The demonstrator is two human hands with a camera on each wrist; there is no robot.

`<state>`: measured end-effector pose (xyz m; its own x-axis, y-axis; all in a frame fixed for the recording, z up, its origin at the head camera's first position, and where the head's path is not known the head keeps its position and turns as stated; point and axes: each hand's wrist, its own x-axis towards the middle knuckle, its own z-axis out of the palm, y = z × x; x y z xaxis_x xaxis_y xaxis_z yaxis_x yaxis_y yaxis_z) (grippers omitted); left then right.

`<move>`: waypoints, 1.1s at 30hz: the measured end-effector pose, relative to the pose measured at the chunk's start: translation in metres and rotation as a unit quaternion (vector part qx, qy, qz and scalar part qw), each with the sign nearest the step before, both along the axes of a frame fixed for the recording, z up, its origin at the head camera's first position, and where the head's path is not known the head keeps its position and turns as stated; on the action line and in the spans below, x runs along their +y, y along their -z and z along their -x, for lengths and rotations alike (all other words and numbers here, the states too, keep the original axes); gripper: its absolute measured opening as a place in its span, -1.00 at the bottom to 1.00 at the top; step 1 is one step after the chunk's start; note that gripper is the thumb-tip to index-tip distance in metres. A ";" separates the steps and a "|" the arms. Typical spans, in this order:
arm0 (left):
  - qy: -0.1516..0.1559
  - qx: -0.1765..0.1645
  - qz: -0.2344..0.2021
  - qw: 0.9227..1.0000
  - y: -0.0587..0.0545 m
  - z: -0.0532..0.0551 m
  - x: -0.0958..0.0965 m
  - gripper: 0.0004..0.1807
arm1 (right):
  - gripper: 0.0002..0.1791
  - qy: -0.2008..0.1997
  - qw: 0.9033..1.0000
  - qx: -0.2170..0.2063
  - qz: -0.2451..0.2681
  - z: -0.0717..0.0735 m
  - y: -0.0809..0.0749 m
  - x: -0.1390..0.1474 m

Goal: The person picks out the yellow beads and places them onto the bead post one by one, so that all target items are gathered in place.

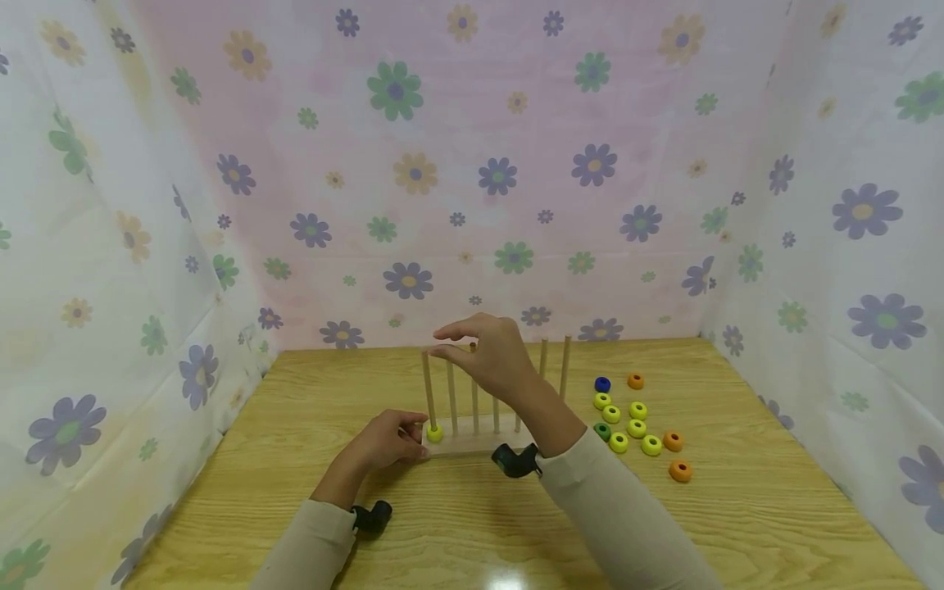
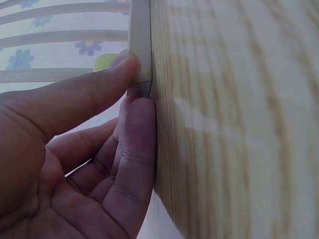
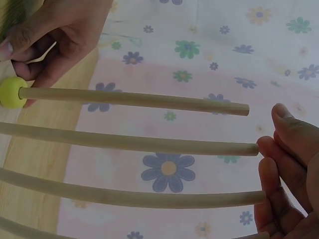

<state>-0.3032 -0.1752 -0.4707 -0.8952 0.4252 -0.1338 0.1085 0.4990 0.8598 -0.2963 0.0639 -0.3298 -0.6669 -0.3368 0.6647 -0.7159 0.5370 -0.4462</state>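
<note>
A wooden peg stand (image 1: 465, 443) with a row of upright pegs stands on the table. One yellow ring (image 1: 434, 434) sits at the foot of its leftmost peg (image 1: 428, 392). My left hand (image 1: 385, 441) grips the left end of the base, thumb (image 2: 107, 79) on its front side and fingers bent at the end face. Above the pegs is my right hand (image 1: 496, 354), thumb and fingers apart with nothing between them. In the right wrist view its fingers (image 3: 271, 174) are by the peg tops, and the leftmost peg's tip is bare.
To the right of the stand lie several loose yellow rings (image 1: 637, 428), orange rings (image 1: 680, 471), a blue ring (image 1: 602, 384) and a green ring (image 1: 602, 432). Flowered cloth (image 1: 457, 246) walls the table (image 1: 442, 524) at the back and both sides.
</note>
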 end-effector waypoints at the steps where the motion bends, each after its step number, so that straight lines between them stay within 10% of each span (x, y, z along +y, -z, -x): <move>1: -0.001 0.000 0.001 1.000 0.000 0.000 0.000 -0.24 | -0.77 0.000 1.000 0.005 0.000 0.000 0.000 0.001; 21: 0.001 0.004 -0.001 1.000 -0.002 -0.002 0.001 -0.24 | -0.70 0.000 0.989 0.146 0.008 -0.014 0.009 0.042; 33: -0.006 0.007 0.007 1.000 -0.002 -0.001 0.002 -0.26 | -0.67 0.015 0.987 0.156 0.020 -0.022 0.024 0.078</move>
